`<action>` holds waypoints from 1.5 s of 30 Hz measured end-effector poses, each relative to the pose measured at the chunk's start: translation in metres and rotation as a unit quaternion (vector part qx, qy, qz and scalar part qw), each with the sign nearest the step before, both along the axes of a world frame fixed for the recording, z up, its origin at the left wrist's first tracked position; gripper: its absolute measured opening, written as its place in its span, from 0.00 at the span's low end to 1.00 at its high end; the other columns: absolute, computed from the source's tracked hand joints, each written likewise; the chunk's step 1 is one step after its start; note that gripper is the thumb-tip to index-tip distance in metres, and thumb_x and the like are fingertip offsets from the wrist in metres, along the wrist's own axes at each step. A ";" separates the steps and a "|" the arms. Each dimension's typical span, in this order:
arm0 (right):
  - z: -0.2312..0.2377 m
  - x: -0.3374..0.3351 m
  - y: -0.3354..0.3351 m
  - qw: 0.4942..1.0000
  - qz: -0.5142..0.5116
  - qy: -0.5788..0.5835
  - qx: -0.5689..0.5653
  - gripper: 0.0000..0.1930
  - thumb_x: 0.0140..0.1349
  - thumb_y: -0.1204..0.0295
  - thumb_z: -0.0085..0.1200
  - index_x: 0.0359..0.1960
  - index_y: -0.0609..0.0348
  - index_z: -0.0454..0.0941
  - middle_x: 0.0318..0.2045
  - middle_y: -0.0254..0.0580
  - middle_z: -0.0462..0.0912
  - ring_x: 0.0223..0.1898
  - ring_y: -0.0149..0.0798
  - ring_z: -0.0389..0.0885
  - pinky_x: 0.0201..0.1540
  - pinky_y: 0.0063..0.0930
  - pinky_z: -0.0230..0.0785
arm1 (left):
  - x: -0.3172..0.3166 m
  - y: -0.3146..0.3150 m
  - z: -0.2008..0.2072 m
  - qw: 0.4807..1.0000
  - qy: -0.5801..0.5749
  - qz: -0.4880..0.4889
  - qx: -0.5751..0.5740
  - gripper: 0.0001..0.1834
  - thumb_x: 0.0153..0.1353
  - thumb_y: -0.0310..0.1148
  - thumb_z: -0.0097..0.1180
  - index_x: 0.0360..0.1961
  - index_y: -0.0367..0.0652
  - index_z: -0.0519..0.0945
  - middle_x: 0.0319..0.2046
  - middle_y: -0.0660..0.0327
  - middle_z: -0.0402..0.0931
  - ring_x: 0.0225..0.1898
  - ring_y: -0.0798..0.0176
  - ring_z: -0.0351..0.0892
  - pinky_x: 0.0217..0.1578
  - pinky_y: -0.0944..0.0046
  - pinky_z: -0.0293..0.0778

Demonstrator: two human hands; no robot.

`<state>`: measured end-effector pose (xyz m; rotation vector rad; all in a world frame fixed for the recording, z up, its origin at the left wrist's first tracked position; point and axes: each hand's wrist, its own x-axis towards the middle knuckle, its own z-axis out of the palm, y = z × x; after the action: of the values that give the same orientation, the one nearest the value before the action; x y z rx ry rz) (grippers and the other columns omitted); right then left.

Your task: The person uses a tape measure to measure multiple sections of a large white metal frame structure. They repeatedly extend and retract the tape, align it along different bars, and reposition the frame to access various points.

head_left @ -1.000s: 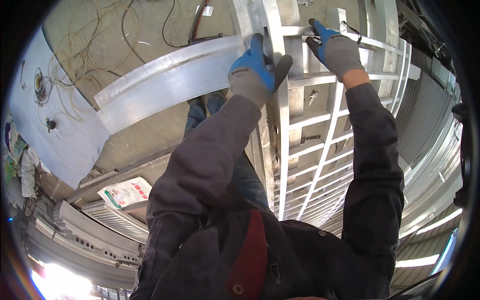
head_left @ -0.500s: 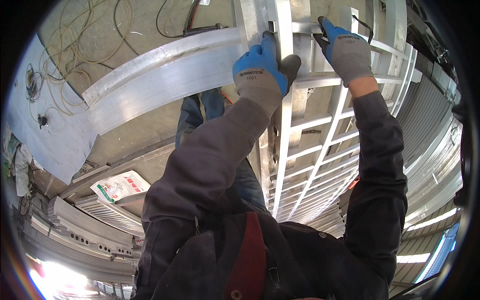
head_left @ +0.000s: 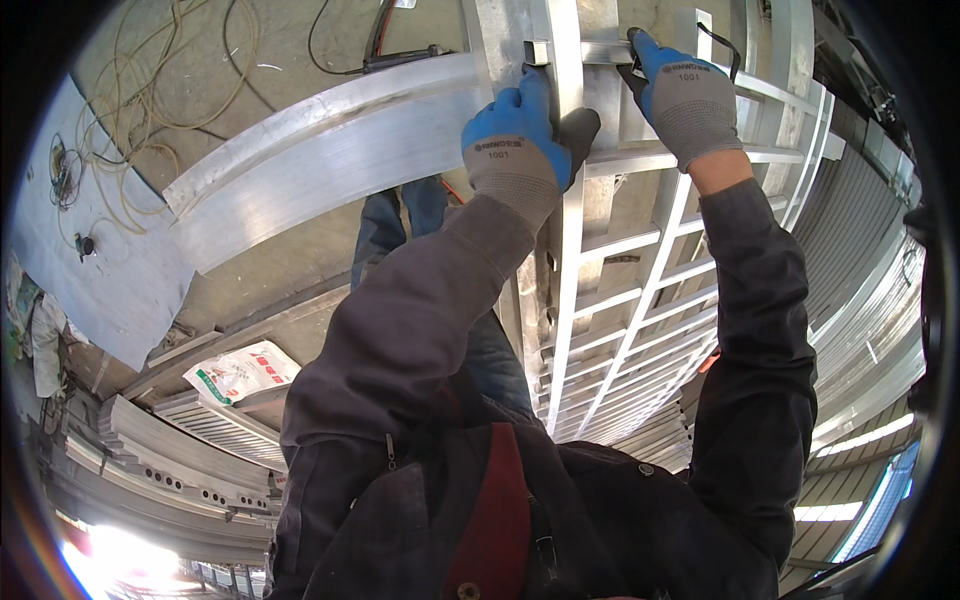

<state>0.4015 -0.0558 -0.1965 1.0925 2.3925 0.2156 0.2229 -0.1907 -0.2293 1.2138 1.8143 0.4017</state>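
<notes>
My left hand (head_left: pixel 515 140), in a blue and grey glove, is closed around a long upright aluminium rail (head_left: pixel 562 270) of a ladder-like aluminium frame (head_left: pixel 640 300). A dark rounded part shows beside its fingers; I cannot tell what it is. My right hand (head_left: pixel 690 100), gloved the same way, grips a small dark tool (head_left: pixel 634 70) with a black loop against a crossbar (head_left: pixel 600 52) at the frame's top. A wide ribbed aluminium panel (head_left: pixel 320 170) runs left from the rail. Both grey sleeves reach up from below.
Cables (head_left: pixel 170 60) lie on the concrete floor. A pale sheet (head_left: pixel 110 270) lies at left, with a printed bag (head_left: pixel 240 370) below it. Stacked aluminium profiles (head_left: pixel 170 450) fill the lower left. Corrugated panels (head_left: pixel 860 280) line the right.
Both hands keep their hold. The view has shifted, so the frame and the wide panel sit a little higher and further right in the picture.
</notes>
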 end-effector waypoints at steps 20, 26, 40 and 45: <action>0.000 -0.019 -0.006 0.999 -0.038 0.003 -0.021 0.24 0.73 0.50 0.56 0.66 0.41 0.77 0.43 0.46 0.90 0.42 0.51 0.90 0.43 0.43 0.82 | 0.006 -0.001 -0.013 0.999 0.001 0.017 0.031 0.35 0.63 0.63 0.64 0.55 0.41 0.78 0.41 0.48 0.83 0.44 0.41 0.85 0.48 0.47 0.79; 0.038 -0.010 -0.033 0.965 -0.131 0.228 0.010 0.21 0.72 0.50 0.58 0.58 0.47 0.83 0.29 0.45 0.89 0.29 0.47 0.89 0.30 0.38 0.79 | -0.006 0.003 0.003 0.998 -0.048 0.006 0.030 0.31 0.64 0.56 0.66 0.54 0.40 0.78 0.37 0.52 0.81 0.40 0.45 0.83 0.44 0.49 0.78; 0.078 0.004 -0.301 0.218 -0.560 0.584 -0.546 0.26 0.81 0.52 0.46 0.54 0.66 0.82 0.41 0.43 0.88 0.43 0.36 0.87 0.49 0.30 0.80 | -0.045 -0.133 0.115 0.937 -0.295 -0.180 0.056 0.21 0.66 0.33 0.67 0.58 0.38 0.83 0.50 0.48 0.83 0.49 0.51 0.85 0.50 0.56 0.80; 0.076 0.010 -0.332 0.375 -0.378 0.670 -0.518 0.25 0.82 0.57 0.48 0.69 0.63 0.74 0.57 0.43 0.83 0.56 0.30 0.80 0.58 0.26 0.77 | -0.040 -0.148 0.151 0.919 -0.193 -0.337 0.073 0.23 0.61 0.34 0.70 0.57 0.40 0.83 0.53 0.46 0.82 0.51 0.40 0.83 0.52 0.48 0.80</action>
<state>0.4117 -0.3879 -0.1203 1.5406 1.4597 -2.9852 0.1824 -0.3386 -0.0783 1.6384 0.9628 0.3465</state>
